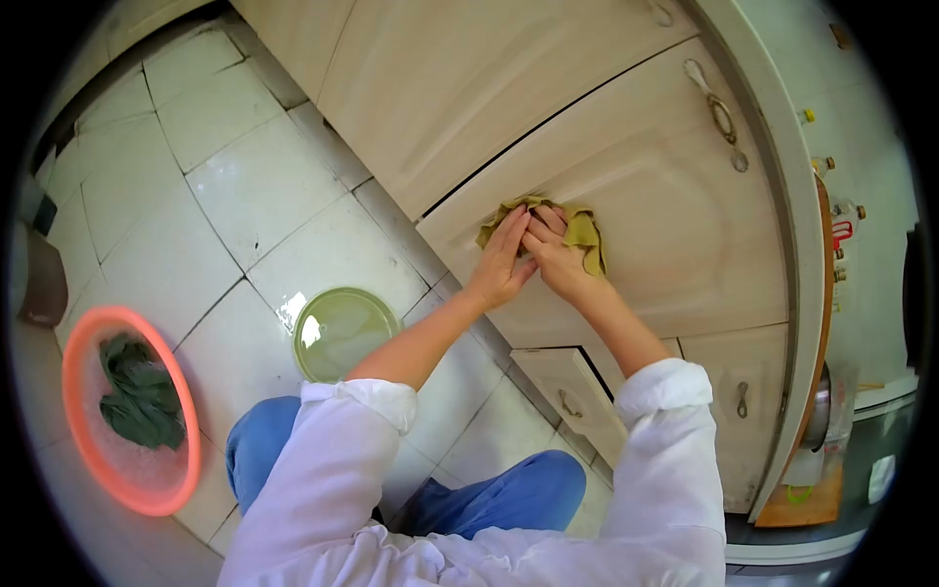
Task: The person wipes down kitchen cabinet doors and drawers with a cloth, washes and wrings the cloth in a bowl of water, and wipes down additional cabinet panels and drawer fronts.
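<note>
An olive-green cloth (584, 235) lies crumpled against the lower part of a pale wooden cabinet door (675, 186). Both hands press on it, close together. My left hand (502, 262) rests at the cloth's left side, its fingers together and reaching onto the fabric. Just right of it, my right hand (558, 252) has its fingers bent over the cloth, touching the left fingertips. Part of the cloth is hidden beneath the hands.
A green basin (344, 335) stands on the tiled floor (235, 303). At the left is a pink-rimmed basin (194, 430) with a dark green cloth (142, 396) in it. A small cabinet door (562, 391) stands ajar. Bottles (846, 210) line the counter at right.
</note>
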Tool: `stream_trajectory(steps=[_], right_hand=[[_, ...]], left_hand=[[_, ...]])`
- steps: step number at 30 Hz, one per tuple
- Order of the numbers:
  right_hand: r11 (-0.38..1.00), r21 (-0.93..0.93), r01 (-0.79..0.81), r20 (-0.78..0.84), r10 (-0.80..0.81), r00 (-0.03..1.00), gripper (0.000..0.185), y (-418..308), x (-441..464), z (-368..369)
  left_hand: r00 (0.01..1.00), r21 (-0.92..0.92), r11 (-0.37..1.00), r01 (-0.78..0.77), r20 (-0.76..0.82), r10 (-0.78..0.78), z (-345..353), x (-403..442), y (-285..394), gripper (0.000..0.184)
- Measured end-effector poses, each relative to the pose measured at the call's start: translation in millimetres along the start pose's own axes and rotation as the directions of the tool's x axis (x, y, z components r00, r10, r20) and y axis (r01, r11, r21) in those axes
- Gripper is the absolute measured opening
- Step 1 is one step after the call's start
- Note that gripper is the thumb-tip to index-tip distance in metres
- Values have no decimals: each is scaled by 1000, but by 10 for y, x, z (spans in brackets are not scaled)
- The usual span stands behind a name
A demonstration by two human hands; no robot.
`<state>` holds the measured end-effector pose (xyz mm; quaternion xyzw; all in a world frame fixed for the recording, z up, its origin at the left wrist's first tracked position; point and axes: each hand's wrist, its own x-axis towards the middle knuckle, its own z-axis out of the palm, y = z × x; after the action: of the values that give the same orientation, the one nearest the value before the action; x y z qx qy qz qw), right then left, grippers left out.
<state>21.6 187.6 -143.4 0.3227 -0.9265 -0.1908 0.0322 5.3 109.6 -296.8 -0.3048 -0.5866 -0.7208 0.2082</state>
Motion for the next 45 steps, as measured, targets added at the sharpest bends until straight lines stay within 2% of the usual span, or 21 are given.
stream_trajectory(steps=[3,5,6,7,9,13,17,22,24,26,28,29,31,32,34,35,37,38,40,42,45], right_hand=[[996,-73,45,-44,-48,998,33,264,-151,272],[955,-296,-32,-36,22,999,37,387,-260,-549],[972,-233,6,-207,-56,977,39,632,-338,-725],[907,-417,-53,-241,-54,969,43,695,-290,-1070],[681,-689,-248,-193,157,968,49,594,-55,-1579],[602,-752,-269,-162,226,960,53,365,223,-1219],[880,-442,-175,-54,169,984,56,156,362,-328],[966,-224,-131,-21,129,991,54,-184,426,658],[997,-11,-74,-61,74,995,52,-281,418,1098],[996,26,-90,-57,92,994,52,-365,464,1697],[995,59,-80,-53,83,995,51,-533,600,2163],[993,94,-71,-40,75,996,51,-591,598,2361],[996,84,-41,-39,45,998,52,-634,403,2822],[997,81,-17,-27,19,999,53,-684,305,2905],[999,28,-17,111,13,994,54,-767,-109,2600],[1000,19,-11,107,9,994,54,-736,-234,2492],[1000,26,-7,228,1,974,54,-686,-342,2308],[1000,23,-13,227,7,974,54,-613,-299,2238],[999,34,23,166,-28,986,53,-461,-18,1843],[959,-159,234,17,-235,972,59,-358,330,1492],[957,-161,241,90,-229,969,52,-295,541,2108]], left_hand=[[988,-147,989,-24,-153,1,226,83,118,68],[981,-116,979,-169,-120,155,184,521,544,71],[932,-54,941,-335,-169,322,90,859,782,73],[943,-53,942,-331,-65,327,-50,1131,988,70],[935,-110,929,-352,-11,353,-133,1481,1154,67],[950,-155,937,-312,-60,306,-45,1356,718,68],[993,-76,997,-7,-116,-2,-82,719,127,73],[963,-67,986,155,-213,-165,-129,-77,-462,70],[958,-80,980,184,-207,-197,-190,-351,-734,70],[952,-82,975,209,-211,-222,-255,-623,-1026,69],[834,-258,859,442,-236,-500,-263,-830,-1258,69],[836,-255,862,438,-236,-495,-305,-877,-1234,69],[621,-615,495,614,-11,-784,-375,-947,-1063,76],[624,-613,500,613,-14,-781,-332,-1037,-947,76],[429,-534,263,803,212,-878,-180,-1184,-715,73],[438,-540,270,797,209,-875,-35,-1204,-705,73],[589,-601,434,671,77,-804,251,-1211,-770,71],[591,-600,434,672,83,-802,307,-1161,-826,71],[812,-103,829,550,-165,-560,329,-987,-910,72],[769,-137,803,580,-234,-595,286,-943,-1065,72],[660,-260,773,579,-407,-631,263,-796,-1232,73]])
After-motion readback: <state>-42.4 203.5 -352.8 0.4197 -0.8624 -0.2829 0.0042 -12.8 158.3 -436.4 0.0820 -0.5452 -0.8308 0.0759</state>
